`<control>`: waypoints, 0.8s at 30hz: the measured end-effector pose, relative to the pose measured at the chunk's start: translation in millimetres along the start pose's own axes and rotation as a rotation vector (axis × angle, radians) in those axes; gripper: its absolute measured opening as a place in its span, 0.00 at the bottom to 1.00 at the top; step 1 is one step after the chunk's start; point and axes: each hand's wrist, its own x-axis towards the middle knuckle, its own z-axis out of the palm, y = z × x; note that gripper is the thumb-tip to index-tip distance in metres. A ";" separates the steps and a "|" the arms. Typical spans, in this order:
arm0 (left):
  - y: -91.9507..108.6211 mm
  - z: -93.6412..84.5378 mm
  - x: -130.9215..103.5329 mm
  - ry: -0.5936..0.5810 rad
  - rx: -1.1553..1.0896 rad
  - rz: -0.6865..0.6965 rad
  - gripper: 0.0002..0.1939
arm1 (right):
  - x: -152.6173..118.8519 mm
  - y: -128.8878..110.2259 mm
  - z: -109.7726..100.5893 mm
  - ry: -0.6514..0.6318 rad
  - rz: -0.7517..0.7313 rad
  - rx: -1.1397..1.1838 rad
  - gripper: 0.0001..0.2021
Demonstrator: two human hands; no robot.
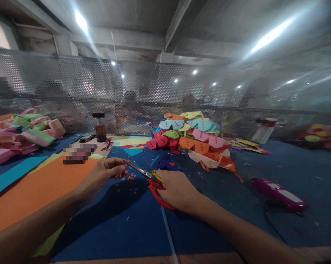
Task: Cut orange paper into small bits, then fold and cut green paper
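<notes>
My right hand [179, 189] grips a pair of scissors [146, 173] by its red and yellow handles. The silver blades point up and left, and their tips reach my left hand [107, 172]. The thumb and fingers of that hand are pinched together beside the tips; whatever lies between them is too small to make out. Tiny orange paper bits [130, 177] are scattered on the blue tabletop [113, 234] beneath the blades. Left of them, large orange paper [44, 190] lies flat under my left forearm. A dark blue object [168, 164] sits just beyond my right hand.
Folded, dotted paper pieces [199, 135] are heaped ahead. Pink and green paper pieces [30, 134] pile up at left, near a dark-capped jar [100, 132]. A corded purple device [280, 194] lies at right. Behind a perforated metal screen [154, 84], people are dimly visible.
</notes>
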 end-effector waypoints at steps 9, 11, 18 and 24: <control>0.0 -0.6 -0.3 -0.014 -0.006 0.009 0.09 | -0.8 -0.3 -1.5 0.007 -0.019 -0.009 0.13; -0.1 -0.6 0.0 -0.018 -0.008 0.007 0.08 | -0.5 -0.6 -1.6 0.010 -0.017 -0.010 0.13; -1.3 -1.9 1.3 -0.021 0.024 0.013 0.08 | -0.3 0.9 -0.8 -0.007 -0.006 -0.013 0.14; 1.7 -0.4 0.0 -0.004 0.031 0.006 0.11 | 0.5 1.0 -0.8 0.005 -0.006 -0.002 0.14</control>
